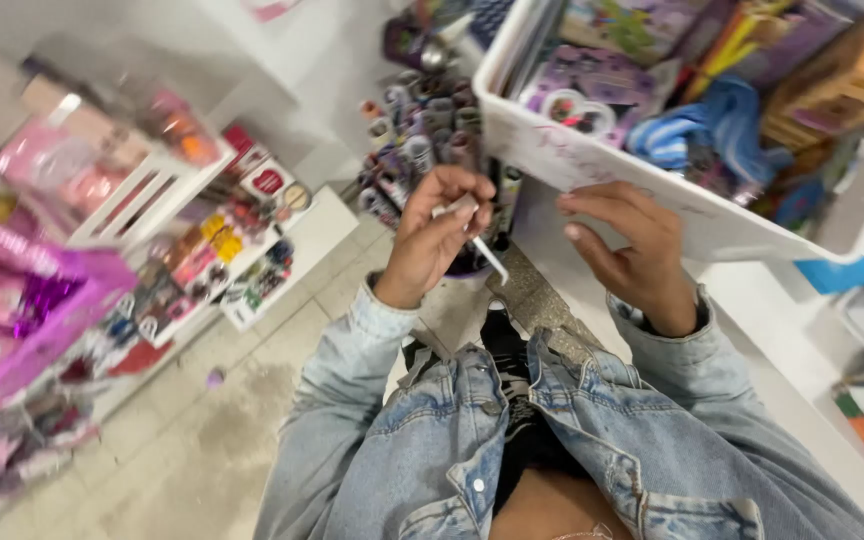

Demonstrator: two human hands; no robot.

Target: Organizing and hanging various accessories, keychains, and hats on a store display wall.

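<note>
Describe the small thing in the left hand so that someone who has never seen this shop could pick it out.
Find the big white bin of toys at upper right. Just below its near wall, the left hand pinches a thin white stick. Unlike the colourful rolls behind, it is plain, slim and points down.

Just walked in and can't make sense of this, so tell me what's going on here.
A person in a denim jacket stands in a shop aisle. Their left hand grips a thin white stick-like item, too small to identify. Their right hand rests against the front wall of a white bin filled with colourful packaged goods. Shelves of pink toys line the left side.
</note>
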